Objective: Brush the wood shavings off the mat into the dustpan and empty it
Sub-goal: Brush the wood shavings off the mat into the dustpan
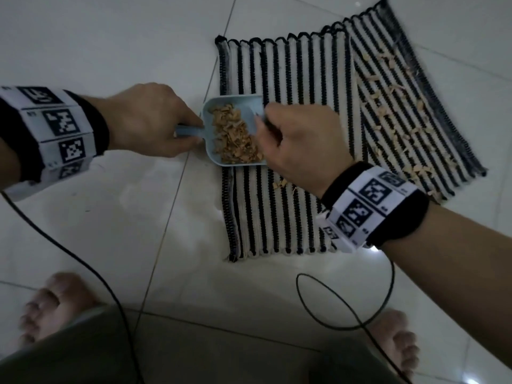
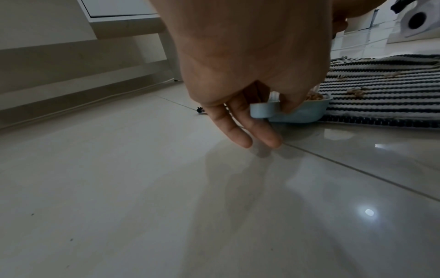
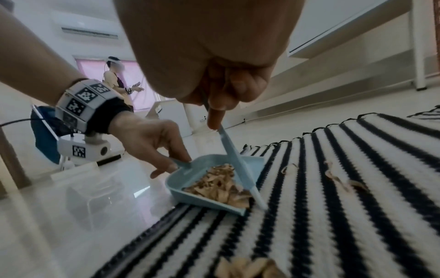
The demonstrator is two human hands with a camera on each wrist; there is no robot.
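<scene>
Bare feet (image 1: 55,306) frame the floor (image 1: 110,231) where the left hand (image 1: 146,120) pinches the dustpan (image 1: 221,159) at the mat's (image 1: 291,217) left edge, and the right hand (image 1: 299,145), gripping the brush (image 3: 240,167), should sweep remaining wood shavings (image 1: 393,117) leftward with the lip kept flat.

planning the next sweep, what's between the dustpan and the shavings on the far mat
In the head view, only bare striped mat lies between the dustpan and the scattered shavings; the right hand with the brush hovers over that stretch.
</scene>
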